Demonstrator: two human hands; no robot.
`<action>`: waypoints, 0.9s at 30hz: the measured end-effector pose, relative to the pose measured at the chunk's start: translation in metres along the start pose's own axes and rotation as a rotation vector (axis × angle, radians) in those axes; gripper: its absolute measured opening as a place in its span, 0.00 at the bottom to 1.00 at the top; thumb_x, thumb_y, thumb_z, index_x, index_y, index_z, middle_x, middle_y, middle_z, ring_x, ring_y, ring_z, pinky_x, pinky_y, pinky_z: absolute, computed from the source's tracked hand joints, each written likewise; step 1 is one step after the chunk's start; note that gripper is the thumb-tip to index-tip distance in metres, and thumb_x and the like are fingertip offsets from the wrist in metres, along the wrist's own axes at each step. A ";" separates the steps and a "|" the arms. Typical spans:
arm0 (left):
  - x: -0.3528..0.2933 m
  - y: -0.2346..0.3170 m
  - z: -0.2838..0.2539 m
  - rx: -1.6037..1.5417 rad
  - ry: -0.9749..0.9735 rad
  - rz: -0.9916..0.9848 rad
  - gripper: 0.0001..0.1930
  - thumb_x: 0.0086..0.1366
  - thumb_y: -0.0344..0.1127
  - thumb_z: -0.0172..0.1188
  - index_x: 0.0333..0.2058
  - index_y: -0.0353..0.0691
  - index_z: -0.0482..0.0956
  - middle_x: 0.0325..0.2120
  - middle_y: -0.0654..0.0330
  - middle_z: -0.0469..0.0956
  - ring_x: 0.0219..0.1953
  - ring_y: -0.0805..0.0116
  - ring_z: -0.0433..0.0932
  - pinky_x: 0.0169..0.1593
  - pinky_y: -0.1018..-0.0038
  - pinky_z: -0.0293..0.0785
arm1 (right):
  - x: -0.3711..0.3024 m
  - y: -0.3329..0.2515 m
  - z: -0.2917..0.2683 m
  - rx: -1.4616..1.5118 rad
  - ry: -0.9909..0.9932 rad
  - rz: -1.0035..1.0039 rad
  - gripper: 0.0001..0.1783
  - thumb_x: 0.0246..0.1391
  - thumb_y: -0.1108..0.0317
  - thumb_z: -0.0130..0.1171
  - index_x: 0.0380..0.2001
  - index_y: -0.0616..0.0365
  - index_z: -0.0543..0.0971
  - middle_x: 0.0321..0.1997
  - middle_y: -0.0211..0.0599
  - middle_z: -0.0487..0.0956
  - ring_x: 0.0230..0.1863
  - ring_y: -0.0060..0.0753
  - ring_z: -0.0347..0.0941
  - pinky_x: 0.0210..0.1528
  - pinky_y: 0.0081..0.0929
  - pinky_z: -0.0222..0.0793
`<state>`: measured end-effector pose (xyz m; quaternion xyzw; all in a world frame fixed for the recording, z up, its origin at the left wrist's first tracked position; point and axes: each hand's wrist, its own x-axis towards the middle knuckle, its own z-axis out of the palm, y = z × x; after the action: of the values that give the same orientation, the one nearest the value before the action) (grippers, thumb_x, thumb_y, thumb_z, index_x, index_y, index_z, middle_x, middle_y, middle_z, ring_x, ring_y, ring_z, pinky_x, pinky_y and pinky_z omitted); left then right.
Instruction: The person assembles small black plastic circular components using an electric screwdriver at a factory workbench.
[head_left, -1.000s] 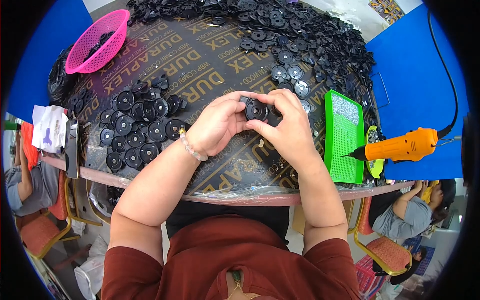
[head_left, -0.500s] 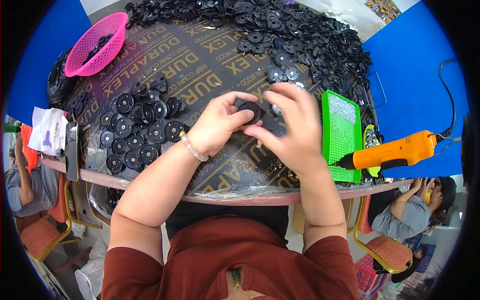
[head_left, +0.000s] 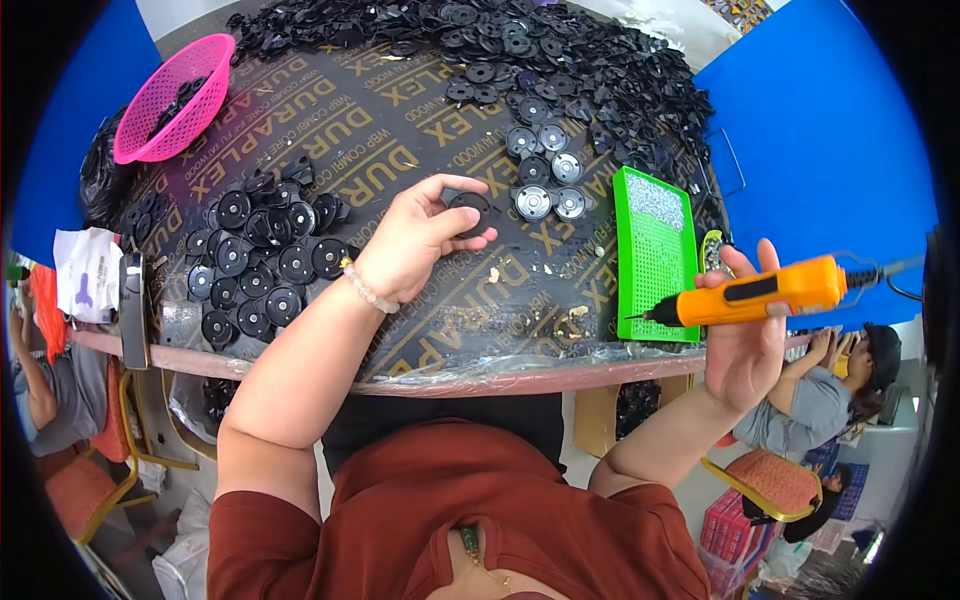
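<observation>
My left hand is closed, pinching a round black plastic part between thumb and fingers above the table. At the right, my right hand is on an orange electric screwdriver. Part of the hand is behind the tool, with fingers showing above it and a fingertip on its lower side. The screwdriver's dark bit points left over a green perforated tray holding small silvery pieces. Beyond the left hand, several round parts with metal discs lie together.
To the left sits a cluster of black wheel-like parts. A large heap of black parts lines the far edge. A pink basket stands far left, and a blue panel rises at right. The screwdriver's cord runs right.
My right hand has left the black part and moved right onto the screwdriver, which has turned about its length. My left hand still holds the part. The whole view has shifted slightly.
</observation>
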<state>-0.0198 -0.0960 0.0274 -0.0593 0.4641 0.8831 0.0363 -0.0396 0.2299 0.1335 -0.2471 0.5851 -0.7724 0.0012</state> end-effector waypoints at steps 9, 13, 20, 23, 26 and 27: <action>0.002 -0.001 -0.009 0.192 0.051 -0.071 0.11 0.63 0.24 0.54 0.45 0.35 0.72 0.36 0.61 0.76 0.33 0.72 0.79 0.40 0.78 0.78 | 0.037 0.079 0.075 0.224 -0.225 -0.031 0.18 0.52 0.68 0.62 0.44 0.57 0.67 0.44 0.51 0.75 0.34 0.29 0.75 0.40 0.33 0.75; 0.003 -0.007 -0.005 0.061 0.047 -0.027 0.11 0.63 0.24 0.54 0.45 0.35 0.72 0.36 0.61 0.76 0.35 0.73 0.79 0.42 0.77 0.78 | 0.043 0.117 0.096 0.236 -0.207 -0.141 0.24 0.54 0.57 0.65 0.44 0.58 0.67 0.35 0.43 0.75 0.26 0.26 0.74 0.30 0.23 0.73; 0.004 -0.015 -0.010 0.172 0.041 0.045 0.12 0.63 0.24 0.55 0.46 0.35 0.72 0.39 0.60 0.75 0.39 0.74 0.77 0.45 0.76 0.79 | 0.048 0.134 0.100 0.260 -0.186 -0.165 0.27 0.52 0.50 0.66 0.43 0.58 0.67 0.33 0.41 0.74 0.24 0.26 0.73 0.29 0.22 0.72; 0.001 -0.014 0.001 0.268 0.078 0.058 0.15 0.63 0.23 0.54 0.49 0.35 0.71 0.46 0.58 0.72 0.44 0.74 0.76 0.44 0.77 0.79 | 0.049 0.136 0.095 0.226 -0.150 -0.149 0.29 0.51 0.49 0.66 0.43 0.58 0.66 0.33 0.41 0.74 0.24 0.26 0.73 0.28 0.23 0.73; -0.003 -0.008 0.006 0.416 0.051 0.140 0.18 0.64 0.21 0.52 0.53 0.37 0.71 0.55 0.57 0.67 0.48 0.73 0.74 0.44 0.77 0.79 | 0.048 0.128 0.090 0.200 -0.143 -0.162 0.31 0.51 0.41 0.63 0.44 0.54 0.66 0.33 0.42 0.74 0.23 0.29 0.73 0.27 0.27 0.74; -0.003 -0.007 0.006 0.477 -0.012 0.194 0.20 0.64 0.20 0.51 0.54 0.39 0.71 0.58 0.57 0.65 0.50 0.72 0.73 0.44 0.77 0.80 | 0.048 0.124 0.089 0.188 -0.137 -0.171 0.33 0.51 0.38 0.61 0.44 0.54 0.66 0.33 0.42 0.74 0.22 0.29 0.73 0.27 0.28 0.74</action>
<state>-0.0162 -0.0872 0.0259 0.0009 0.6625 0.7484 -0.0329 -0.0828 0.0965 0.0571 -0.3470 0.4856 -0.8024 -0.0014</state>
